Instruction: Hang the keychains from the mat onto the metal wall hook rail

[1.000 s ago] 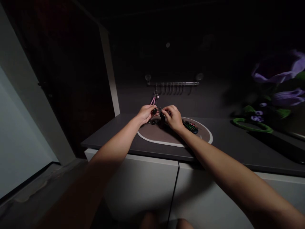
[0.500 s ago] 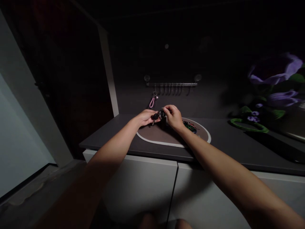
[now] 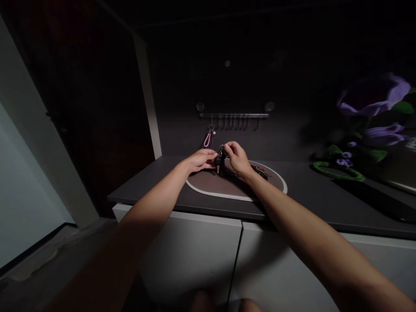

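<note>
Between my hands, above an oval brown mat (image 3: 224, 189) with a white rim, hangs a bunch of keys (image 3: 218, 163) with black heads. My right hand (image 3: 238, 158) pinches the metal key ring (image 3: 222, 147) at the top of the bunch. Beside it on the left, my left hand (image 3: 202, 160) has thumb and fingers closed at the keys' edge. A key blade points down from the bunch. Partly behind my right wrist, a dark item with green markings (image 3: 261, 172) and thin reddish strands lies on the mat.
A clear rail (image 3: 234, 115) with several hooks is fixed to the dark back wall. From its left end hangs a pink loop keychain (image 3: 207, 139). Purple flowers (image 3: 386, 134) and a green ring (image 3: 338, 172) stand at the right of the dark counter (image 3: 308, 190).
The keys have swung upright between my hands and moved slightly right. My right hand has lifted the ring a little; my left fingers have closed nearer the bunch.
</note>
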Tool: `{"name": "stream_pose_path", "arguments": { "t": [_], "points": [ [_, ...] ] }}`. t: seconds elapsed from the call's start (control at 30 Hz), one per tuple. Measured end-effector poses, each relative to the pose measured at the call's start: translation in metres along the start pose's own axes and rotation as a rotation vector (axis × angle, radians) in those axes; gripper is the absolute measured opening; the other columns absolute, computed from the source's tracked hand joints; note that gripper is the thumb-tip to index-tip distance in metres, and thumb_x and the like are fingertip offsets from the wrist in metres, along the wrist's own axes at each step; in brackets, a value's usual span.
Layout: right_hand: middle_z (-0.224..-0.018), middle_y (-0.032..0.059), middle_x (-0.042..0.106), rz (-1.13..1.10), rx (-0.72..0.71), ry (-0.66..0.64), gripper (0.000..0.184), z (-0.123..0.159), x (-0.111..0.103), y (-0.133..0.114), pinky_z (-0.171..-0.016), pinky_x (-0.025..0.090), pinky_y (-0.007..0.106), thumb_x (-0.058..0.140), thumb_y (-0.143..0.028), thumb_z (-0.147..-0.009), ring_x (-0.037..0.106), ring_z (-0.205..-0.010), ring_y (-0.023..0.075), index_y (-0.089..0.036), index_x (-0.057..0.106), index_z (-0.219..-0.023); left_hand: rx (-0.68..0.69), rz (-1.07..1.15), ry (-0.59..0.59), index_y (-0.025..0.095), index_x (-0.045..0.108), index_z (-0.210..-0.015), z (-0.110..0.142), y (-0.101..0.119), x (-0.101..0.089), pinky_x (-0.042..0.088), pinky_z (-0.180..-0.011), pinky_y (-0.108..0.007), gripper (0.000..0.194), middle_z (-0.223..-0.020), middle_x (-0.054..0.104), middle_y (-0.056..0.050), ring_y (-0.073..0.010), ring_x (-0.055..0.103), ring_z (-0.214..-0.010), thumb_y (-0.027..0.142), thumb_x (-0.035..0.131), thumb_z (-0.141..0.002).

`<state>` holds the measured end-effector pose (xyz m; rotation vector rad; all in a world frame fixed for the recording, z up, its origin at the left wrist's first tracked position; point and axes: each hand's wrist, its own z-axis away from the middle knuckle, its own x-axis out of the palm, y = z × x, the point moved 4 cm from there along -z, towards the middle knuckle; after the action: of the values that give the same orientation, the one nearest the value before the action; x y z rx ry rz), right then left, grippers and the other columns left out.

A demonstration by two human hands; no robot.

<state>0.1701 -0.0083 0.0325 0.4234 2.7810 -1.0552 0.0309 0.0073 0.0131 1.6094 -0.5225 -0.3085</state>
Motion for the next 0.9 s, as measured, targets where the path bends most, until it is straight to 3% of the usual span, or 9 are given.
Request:
{"name": "stream_pose_path", "arguments": {
  "t": [0.17,0.37,0.47,0.73,0.9],
  "points": [
    [-0.073,-0.0010,0.050,-0.025,0.007,-0.022,0.027,-0.001,0.002,0.007,-0.067,0.040,0.024,0.043,-0.046,-0.080,0.046,-0.069,0.0110,-0.019,0.047,-0.081,0.101,-0.027,0.078,0.012,0.055,-0.073,0.000,0.005,-0.002,0.047,-0.064,-0.024,0.010,-0.066,0.056,-0.001,-0.0078,0.054,-0.060,0.019,0.062,-0.074],
    [-0.073,-0.0009,0.050,-0.008,-0.006,-0.023,0.025,-0.001,0.003,0.004,-0.067,0.040,0.023,0.042,-0.044,-0.081,0.046,-0.069,0.0109,-0.019,0.047,-0.080,0.277,-0.053,0.121,0.014,0.062,-0.089,0.001,0.015,-0.001,0.042,-0.063,-0.020,0.020,-0.082,0.062,-0.003,-0.0087,0.056,-0.072,0.024,0.064,-0.072],
    [-0.073,-0.0009,0.051,-0.002,-0.027,-0.026,0.023,-0.002,0.001,0.000,-0.068,0.040,0.024,0.043,-0.041,-0.081,0.047,-0.069,0.0109,-0.019,0.048,-0.080,0.364,-0.141,0.110,0.014,0.064,-0.090,0.002,0.019,0.000,0.040,-0.065,-0.020,0.025,-0.087,0.064,-0.005,-0.0098,0.056,-0.075,0.029,0.066,-0.069],
    [-0.069,-0.0005,0.054,0.061,0.034,-0.002,0.025,-0.002,-0.003,0.001,-0.064,0.037,0.025,0.050,-0.041,-0.076,0.046,-0.065,0.0110,-0.016,0.054,-0.077,0.470,-0.439,0.156,0.012,0.065,-0.081,0.004,0.022,0.002,0.039,-0.071,-0.024,0.030,-0.077,0.064,-0.002,-0.0105,0.052,-0.069,0.039,0.066,-0.066],
    [-0.067,-0.0012,0.053,-0.052,0.103,-0.002,0.029,-0.002,-0.002,0.002,-0.062,0.037,0.025,0.056,-0.044,-0.070,0.045,-0.062,0.0100,-0.015,0.056,-0.074,0.501,-0.562,0.154,0.013,0.062,-0.081,0.005,0.024,0.005,0.039,-0.070,-0.024,0.030,-0.077,0.062,-0.002,-0.0110,0.051,-0.070,0.041,0.059,-0.070]
  ]
}}
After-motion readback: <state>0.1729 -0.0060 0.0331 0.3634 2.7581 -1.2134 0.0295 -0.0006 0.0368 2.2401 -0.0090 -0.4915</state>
